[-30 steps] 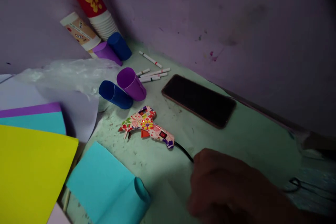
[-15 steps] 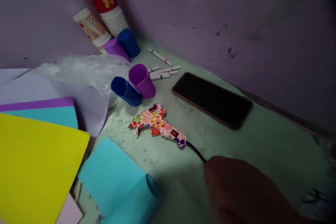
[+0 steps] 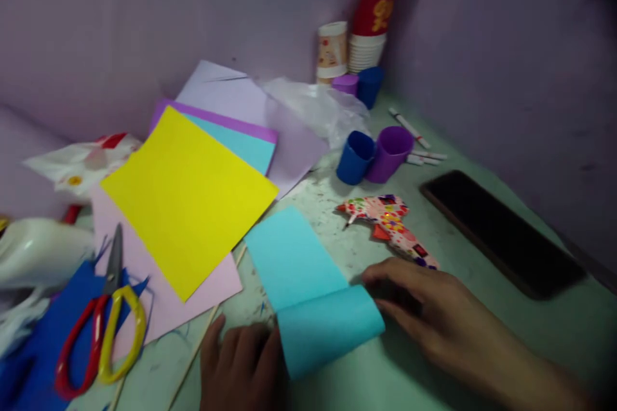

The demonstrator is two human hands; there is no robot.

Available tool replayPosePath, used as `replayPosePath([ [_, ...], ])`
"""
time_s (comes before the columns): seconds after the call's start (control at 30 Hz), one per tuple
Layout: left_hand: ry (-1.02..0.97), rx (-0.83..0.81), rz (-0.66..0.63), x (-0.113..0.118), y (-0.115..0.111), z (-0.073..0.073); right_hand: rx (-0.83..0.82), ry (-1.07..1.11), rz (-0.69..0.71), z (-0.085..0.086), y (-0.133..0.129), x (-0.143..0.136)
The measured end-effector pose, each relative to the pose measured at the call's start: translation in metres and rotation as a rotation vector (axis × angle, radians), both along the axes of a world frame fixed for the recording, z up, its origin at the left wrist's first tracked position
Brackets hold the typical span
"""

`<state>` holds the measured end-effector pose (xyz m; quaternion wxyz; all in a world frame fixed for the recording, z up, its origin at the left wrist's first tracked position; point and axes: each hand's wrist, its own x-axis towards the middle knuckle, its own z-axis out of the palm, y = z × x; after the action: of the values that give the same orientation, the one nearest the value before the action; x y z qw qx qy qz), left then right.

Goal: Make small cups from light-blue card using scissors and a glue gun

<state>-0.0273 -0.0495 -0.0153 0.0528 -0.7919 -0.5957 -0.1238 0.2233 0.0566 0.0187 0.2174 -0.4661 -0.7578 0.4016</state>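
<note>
- Head view: our light-blue paper [image 3: 296, 257] lies at six o'clock, one end curled over, the rest flat; the roll isn't closed yet.
- Our right hand [image 3: 438, 308] meets the curl, our left hand [image 3: 245, 359] its near edge; we cannot tell whether either grips.
- Towards three, blue cup [image 3: 355, 160] and purple cup [image 3: 385, 164] stand formed; glue gun [image 3: 385, 213] lies unheld.

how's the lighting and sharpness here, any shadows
Head view: dim overall, upper-right corner black; head view: the stacked red-and-white paper cups look blurred; head view: a soft shadow darkens the pale green tabletop beneath the bare right hand.
</note>
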Motion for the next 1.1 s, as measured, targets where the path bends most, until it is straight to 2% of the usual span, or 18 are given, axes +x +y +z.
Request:
replayPosePath([
  [0.07,-0.060,0.004,0.061,0.008,-0.001,0.001,-0.029,-0.017,0.048,-0.004,0.005,-0.001],
  [0.17,-0.172,0.022,0.107,0.016,-0.003,0.002,-0.045,-0.085,0.044,-0.011,0.009,-0.002],
  [0.37,-0.494,0.066,0.174,0.017,-0.010,0.005,-0.085,-0.210,-0.045,-0.014,0.008,-0.001],
  [0.5,-0.632,0.089,0.215,0.016,-0.012,0.013,-0.058,-0.252,-0.007,-0.014,0.009,0.006],
  [0.67,-0.626,0.054,0.322,0.017,-0.010,0.020,-0.004,-0.219,0.045,-0.013,0.009,0.008],
  [0.97,-0.578,-0.065,0.338,0.019,-0.001,0.033,0.000,-0.094,0.018,-0.005,0.003,-0.002],
  [1.1,-0.544,-0.144,0.327,0.020,0.001,0.033,-0.028,-0.072,-0.009,-0.005,0.004,-0.005],
])
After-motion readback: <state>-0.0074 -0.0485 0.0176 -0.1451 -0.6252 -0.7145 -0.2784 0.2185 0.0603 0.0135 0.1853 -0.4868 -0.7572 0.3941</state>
